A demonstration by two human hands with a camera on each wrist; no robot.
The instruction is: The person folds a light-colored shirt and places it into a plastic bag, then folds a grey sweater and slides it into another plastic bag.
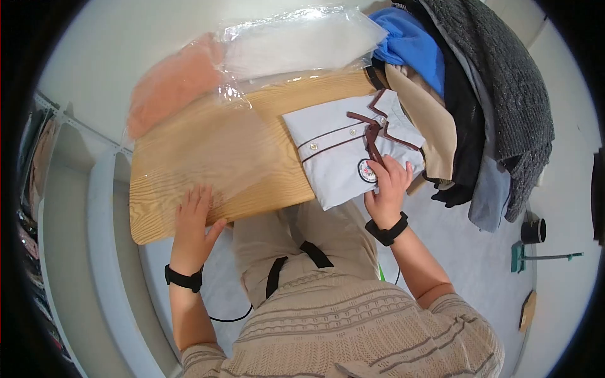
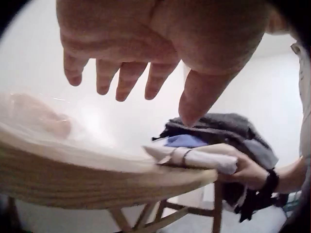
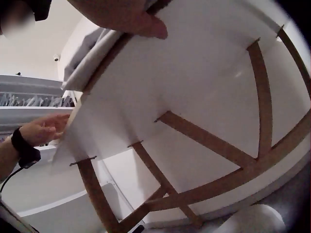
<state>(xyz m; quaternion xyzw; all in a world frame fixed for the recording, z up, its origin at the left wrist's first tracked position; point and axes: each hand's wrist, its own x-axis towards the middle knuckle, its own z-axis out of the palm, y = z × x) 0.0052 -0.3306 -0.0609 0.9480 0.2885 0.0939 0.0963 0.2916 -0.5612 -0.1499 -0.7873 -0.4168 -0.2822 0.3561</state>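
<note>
A folded light-grey shirt [image 1: 331,154] with brown trim, a brown tie and a round badge lies on the right part of the wooden table [image 1: 277,195], its near edge overhanging. My right hand [image 1: 391,189] holds the shirt's near right edge, fingers on top beside the badge and thumb lower. From the right wrist view, that thumb shows below the table edge. At the table's front left, my left hand [image 1: 192,223] is held palm down with straight fingers, over the near end of a clear plastic bag [image 1: 233,142]. The left wrist view shows its palm [image 2: 146,34] and fingers slightly spread.
Behind the table top are a peach-coloured bundle [image 1: 173,82] and a white one [image 1: 302,44] in clear plastic. Clothes heap up on the right, among them a blue garment [image 1: 413,44] and a dark grey knit [image 1: 504,82]. White shelving [image 1: 104,183] stands left.
</note>
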